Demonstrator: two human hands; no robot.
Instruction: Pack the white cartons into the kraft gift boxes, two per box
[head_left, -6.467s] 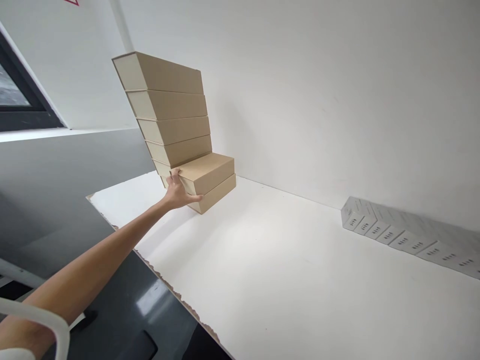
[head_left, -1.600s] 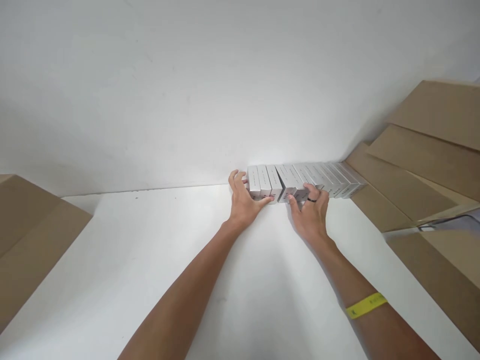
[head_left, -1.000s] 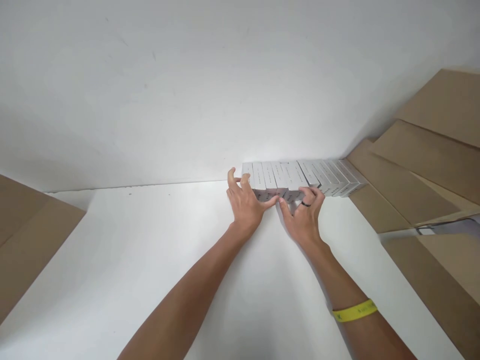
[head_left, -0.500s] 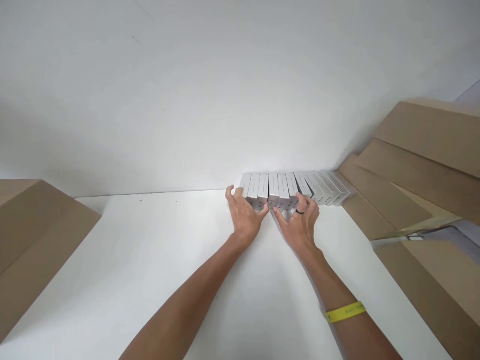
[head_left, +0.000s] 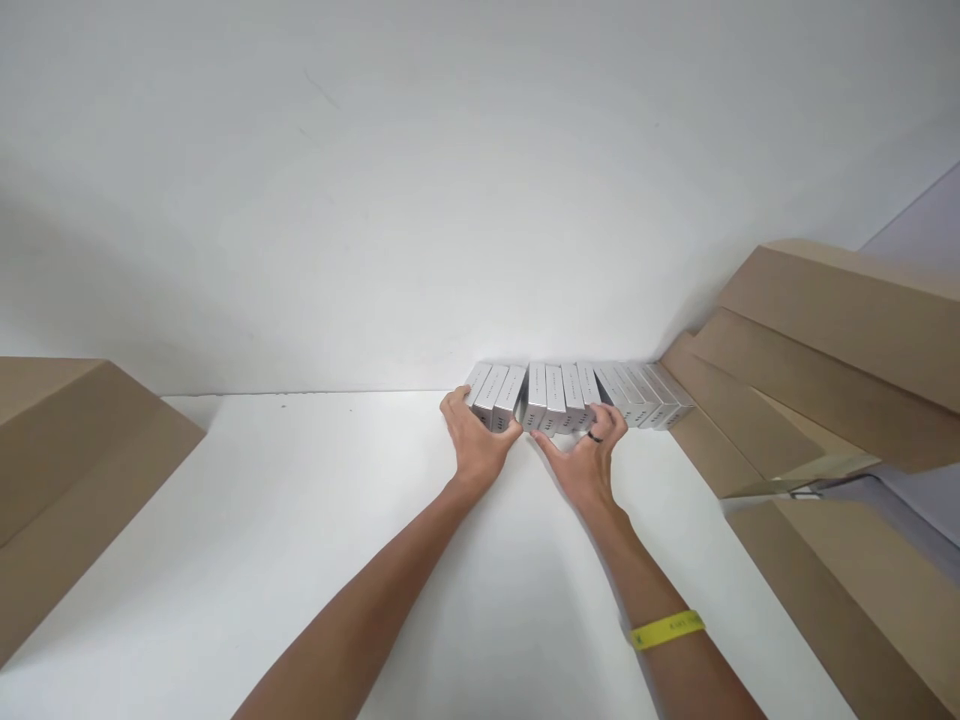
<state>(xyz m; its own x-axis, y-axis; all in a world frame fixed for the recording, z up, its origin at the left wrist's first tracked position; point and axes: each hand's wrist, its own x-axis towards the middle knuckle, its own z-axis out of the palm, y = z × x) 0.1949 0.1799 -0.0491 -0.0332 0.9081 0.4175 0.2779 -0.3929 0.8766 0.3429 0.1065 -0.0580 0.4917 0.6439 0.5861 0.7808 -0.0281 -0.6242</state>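
- One yellow wristband (head_left: 667, 630) circles the right forearm (head_left: 643, 575), nearest me over the white table (head_left: 300, 560).
- Left hand (head_left: 480, 445): thumb and fingers look clamped around the three left boxes (head_left: 489, 388), straight ahead of its palm.
- Right hand (head_left: 586, 466) likewise spans the four middle boxes (head_left: 555, 388), the nearer hand to them; a narrow gap parts both groups.
- I see printed ends facing me, each top's long axis running toward the wall (head_left: 480, 190), left ones slanting rightward; the row lies sideways along it, reaching brown cartons (head_left: 832, 355).
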